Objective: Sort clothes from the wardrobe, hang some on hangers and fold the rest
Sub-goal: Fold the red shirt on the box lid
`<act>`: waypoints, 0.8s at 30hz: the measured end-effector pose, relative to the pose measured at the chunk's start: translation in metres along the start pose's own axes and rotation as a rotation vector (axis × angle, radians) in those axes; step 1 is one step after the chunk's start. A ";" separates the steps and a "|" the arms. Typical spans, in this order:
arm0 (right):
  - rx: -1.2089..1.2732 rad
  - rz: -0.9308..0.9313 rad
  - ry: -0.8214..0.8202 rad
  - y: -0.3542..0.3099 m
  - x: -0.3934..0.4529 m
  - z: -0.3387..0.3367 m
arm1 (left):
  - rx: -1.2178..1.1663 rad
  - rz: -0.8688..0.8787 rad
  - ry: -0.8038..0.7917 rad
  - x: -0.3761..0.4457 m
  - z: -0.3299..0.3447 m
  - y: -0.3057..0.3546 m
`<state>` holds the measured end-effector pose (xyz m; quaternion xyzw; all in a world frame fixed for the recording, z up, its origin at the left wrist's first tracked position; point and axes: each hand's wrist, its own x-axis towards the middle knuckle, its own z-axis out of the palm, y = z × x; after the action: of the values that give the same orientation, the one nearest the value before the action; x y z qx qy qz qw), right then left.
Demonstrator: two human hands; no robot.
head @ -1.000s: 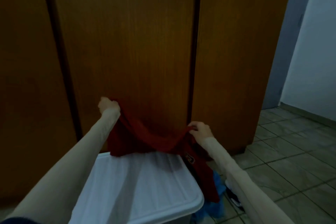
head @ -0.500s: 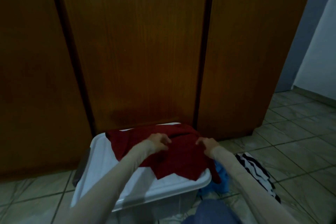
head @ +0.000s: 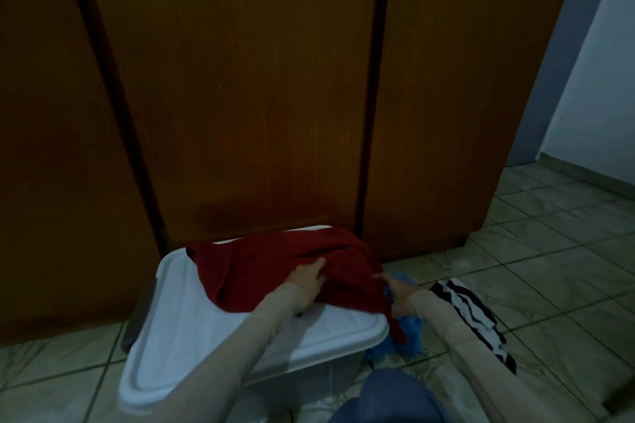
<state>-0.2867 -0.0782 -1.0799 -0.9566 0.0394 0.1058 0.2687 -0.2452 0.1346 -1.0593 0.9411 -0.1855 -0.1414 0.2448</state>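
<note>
On the white bin lid [head: 192, 330] before the wardrobe doors [head: 240, 96] lies the red garment [head: 275, 271]. The left hand [head: 307, 280] presses flat on it, fingers spread; the right hand [head: 395, 288] pinches its right edge.

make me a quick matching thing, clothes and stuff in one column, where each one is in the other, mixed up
Column A
1. red garment
2. blue cloth
3. striped garment
4. left hand

Column B
a. on the floor tiles, right of the right forearm
b. flat on the red fabric
c. spread over the white bin lid
d. on the floor against the bin's right side

Pairs: 1-c, 2-d, 3-a, 4-b
</note>
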 end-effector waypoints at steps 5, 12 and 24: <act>0.219 0.077 -0.184 -0.005 -0.014 -0.003 | -0.407 -0.085 0.191 0.000 -0.048 0.021; 0.002 -0.023 0.051 -0.016 -0.003 0.002 | -0.110 -0.089 0.402 -0.008 -0.094 0.024; 0.414 -0.199 0.272 -0.079 -0.022 -0.052 | 0.532 0.179 0.075 -0.023 -0.031 0.010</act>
<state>-0.2885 -0.0374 -0.9910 -0.8859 0.0019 -0.0610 0.4598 -0.2578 0.1487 -1.0234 0.9568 -0.2892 -0.0304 0.0076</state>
